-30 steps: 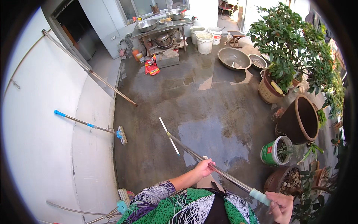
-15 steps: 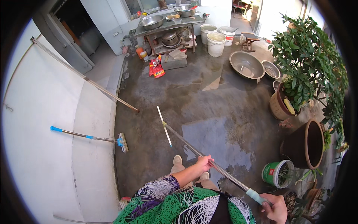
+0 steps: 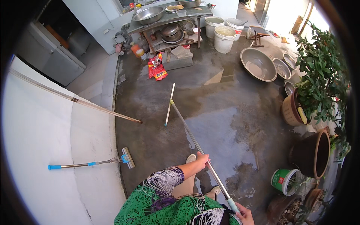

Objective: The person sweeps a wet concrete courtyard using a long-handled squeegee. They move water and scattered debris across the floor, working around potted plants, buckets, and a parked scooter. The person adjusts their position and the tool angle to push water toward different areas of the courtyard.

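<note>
My left hand [image 3: 202,159] is wrapped around the middle of the metal pole of a floor squeegee [image 3: 189,132]. At the pole's near end, my right hand [image 3: 244,215] grips the pale green handle [image 3: 232,205]. The squeegee's long, thin white blade head [image 3: 170,105] is on the wet concrete floor ahead of me, slanted across the pole's end with a small blue tip at its nearer side. Water glistens on the floor to the right of the pole. My feet in light shoes show below my left forearm.
A blue-handled sponge mop [image 3: 90,164] and a long wooden pole [image 3: 75,99] lean on the white wall at left. Ahead stand a table [image 3: 150,30], white buckets [image 3: 224,39] and a red bag [image 3: 156,68]. Basins [image 3: 258,64], plant pots [image 3: 292,108] and a green-white bucket [image 3: 285,181] line the right.
The squeegee head has slid farther from me and its blade has turned to slant the other way. My right hand has come left, closer to my body. My view has shifted.
</note>
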`<act>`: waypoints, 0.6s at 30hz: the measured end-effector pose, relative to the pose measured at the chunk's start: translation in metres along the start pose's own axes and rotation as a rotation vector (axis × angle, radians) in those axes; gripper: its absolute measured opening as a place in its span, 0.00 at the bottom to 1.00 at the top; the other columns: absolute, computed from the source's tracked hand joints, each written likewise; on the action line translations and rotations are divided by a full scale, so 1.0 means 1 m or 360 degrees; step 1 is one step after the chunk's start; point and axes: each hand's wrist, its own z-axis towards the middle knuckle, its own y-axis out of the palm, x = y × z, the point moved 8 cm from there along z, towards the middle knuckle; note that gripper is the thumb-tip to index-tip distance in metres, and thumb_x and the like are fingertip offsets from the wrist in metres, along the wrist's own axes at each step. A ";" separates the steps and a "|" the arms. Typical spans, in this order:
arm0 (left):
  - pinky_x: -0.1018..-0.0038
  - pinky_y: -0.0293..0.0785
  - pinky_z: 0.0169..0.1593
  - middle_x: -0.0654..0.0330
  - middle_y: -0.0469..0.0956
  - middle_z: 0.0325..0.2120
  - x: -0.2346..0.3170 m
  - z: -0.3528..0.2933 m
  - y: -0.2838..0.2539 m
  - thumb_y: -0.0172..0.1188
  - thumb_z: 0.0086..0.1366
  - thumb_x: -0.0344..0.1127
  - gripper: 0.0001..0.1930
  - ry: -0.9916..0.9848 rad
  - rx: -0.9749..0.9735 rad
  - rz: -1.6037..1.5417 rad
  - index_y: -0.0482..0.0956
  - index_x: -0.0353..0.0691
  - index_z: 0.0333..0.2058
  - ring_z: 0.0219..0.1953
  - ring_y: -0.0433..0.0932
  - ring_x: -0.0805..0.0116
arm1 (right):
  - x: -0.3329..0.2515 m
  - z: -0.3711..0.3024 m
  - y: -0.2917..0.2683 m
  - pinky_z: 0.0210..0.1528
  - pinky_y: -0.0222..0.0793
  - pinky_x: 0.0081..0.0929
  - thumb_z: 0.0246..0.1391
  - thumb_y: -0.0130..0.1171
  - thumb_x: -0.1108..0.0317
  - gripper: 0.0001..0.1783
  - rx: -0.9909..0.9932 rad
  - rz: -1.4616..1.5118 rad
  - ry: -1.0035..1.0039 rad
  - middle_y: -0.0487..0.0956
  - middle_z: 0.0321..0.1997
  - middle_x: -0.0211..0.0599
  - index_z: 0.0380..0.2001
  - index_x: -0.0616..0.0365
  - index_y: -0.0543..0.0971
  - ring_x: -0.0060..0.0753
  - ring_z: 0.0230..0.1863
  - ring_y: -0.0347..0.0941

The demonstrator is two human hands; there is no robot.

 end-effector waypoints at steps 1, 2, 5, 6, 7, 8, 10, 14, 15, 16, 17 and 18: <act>0.65 0.70 0.17 0.57 0.65 0.26 0.016 0.025 -0.015 0.52 0.51 0.25 0.18 0.0077 0.0018 0.0014 0.54 0.43 0.38 0.20 0.70 0.67 | 0.000 0.020 0.013 0.51 0.58 0.22 0.51 0.48 0.71 0.22 0.0028 0.0035 0.0061 0.71 0.48 0.38 0.51 0.67 0.65 0.25 0.49 0.65; 0.68 0.70 0.17 0.61 0.65 0.20 0.036 0.037 -0.021 0.53 0.52 0.25 0.17 0.0028 0.0036 0.0120 0.54 0.49 0.34 0.18 0.69 0.69 | 0.006 0.044 0.027 0.33 0.58 0.19 0.49 0.51 0.73 0.22 0.0016 0.0194 0.0097 0.73 0.35 0.37 0.50 0.64 0.68 0.23 0.31 0.64; 0.69 0.69 0.19 0.63 0.65 0.20 0.090 0.083 -0.046 0.54 0.53 0.28 0.14 0.0139 0.0022 0.0140 0.56 0.47 0.33 0.18 0.69 0.71 | -0.015 0.107 0.073 0.13 0.52 0.14 0.53 0.50 0.73 0.26 -0.0069 0.0454 0.0140 0.70 0.20 0.28 0.56 0.60 0.61 0.14 0.13 0.57; 0.70 0.69 0.18 0.63 0.65 0.20 0.103 0.093 -0.057 0.52 0.54 0.29 0.13 0.0182 0.0060 0.0210 0.57 0.47 0.34 0.18 0.69 0.72 | -0.016 0.124 0.086 0.13 0.52 0.14 0.53 0.49 0.74 0.25 -0.0049 0.0495 0.0160 0.69 0.20 0.29 0.55 0.60 0.62 0.15 0.13 0.57; 0.71 0.68 0.16 0.61 0.66 0.21 0.112 0.101 -0.065 0.51 0.55 0.31 0.13 0.0255 0.0125 0.0265 0.57 0.44 0.36 0.18 0.69 0.71 | -0.015 0.137 0.101 0.13 0.51 0.15 0.52 0.49 0.74 0.24 -0.0053 0.0538 0.0172 0.69 0.20 0.29 0.55 0.60 0.63 0.15 0.13 0.57; 0.71 0.68 0.16 0.59 0.66 0.22 0.114 0.108 -0.076 0.50 0.55 0.31 0.14 0.0350 0.0201 0.0307 0.56 0.42 0.37 0.18 0.69 0.70 | -0.014 0.145 0.115 0.13 0.51 0.14 0.53 0.49 0.74 0.24 -0.0051 0.0499 0.0157 0.69 0.20 0.29 0.55 0.60 0.63 0.15 0.13 0.57; 0.72 0.67 0.15 0.54 0.67 0.23 0.104 0.099 -0.068 0.48 0.57 0.31 0.15 0.0328 0.0306 0.0472 0.54 0.37 0.41 0.16 0.69 0.68 | 0.003 0.138 0.125 0.13 0.52 0.15 0.53 0.49 0.74 0.24 0.0056 0.0523 0.0283 0.69 0.20 0.28 0.55 0.59 0.63 0.15 0.13 0.57; 0.71 0.65 0.15 0.54 0.68 0.18 0.029 0.125 -0.116 0.46 0.57 0.29 0.20 0.0742 0.0423 0.0824 0.49 0.36 0.45 0.13 0.69 0.67 | 0.046 0.077 0.140 0.30 0.59 0.17 0.52 0.49 0.72 0.23 -0.0023 0.0327 0.0555 0.72 0.33 0.34 0.52 0.62 0.65 0.19 0.28 0.64; 0.71 0.65 0.15 0.53 0.68 0.18 -0.001 0.123 -0.111 0.47 0.57 0.29 0.22 0.0649 0.0336 0.0947 0.47 0.36 0.47 0.12 0.68 0.67 | 0.071 0.055 0.138 0.44 0.64 0.19 0.52 0.49 0.70 0.22 -0.0030 0.0004 0.0758 0.73 0.45 0.38 0.51 0.67 0.66 0.22 0.42 0.68; 0.67 0.69 0.20 0.49 0.70 0.22 -0.018 0.085 -0.085 0.47 0.58 0.33 0.24 0.0489 0.0143 0.0986 0.46 0.36 0.49 0.18 0.73 0.60 | 0.079 0.034 0.140 0.40 0.65 0.18 0.52 0.50 0.70 0.22 0.0153 0.0255 0.0601 0.74 0.44 0.38 0.50 0.67 0.66 0.20 0.39 0.68; 0.64 0.70 0.26 0.46 0.71 0.26 -0.029 0.062 -0.084 0.47 0.58 0.35 0.26 0.0502 0.0148 0.1179 0.45 0.35 0.50 0.24 0.74 0.56 | 0.082 0.012 0.148 0.36 0.66 0.17 0.52 0.50 0.70 0.21 0.0245 0.0490 0.0411 0.74 0.42 0.38 0.50 0.67 0.67 0.18 0.36 0.69; 0.62 0.71 0.32 0.43 0.72 0.30 -0.042 0.041 -0.085 0.47 0.59 0.38 0.28 0.0528 0.0167 0.1367 0.43 0.35 0.51 0.29 0.75 0.52 | 0.087 -0.003 0.152 0.35 0.66 0.19 0.53 0.50 0.69 0.22 0.0269 0.0521 0.0331 0.74 0.43 0.39 0.51 0.64 0.66 0.21 0.35 0.69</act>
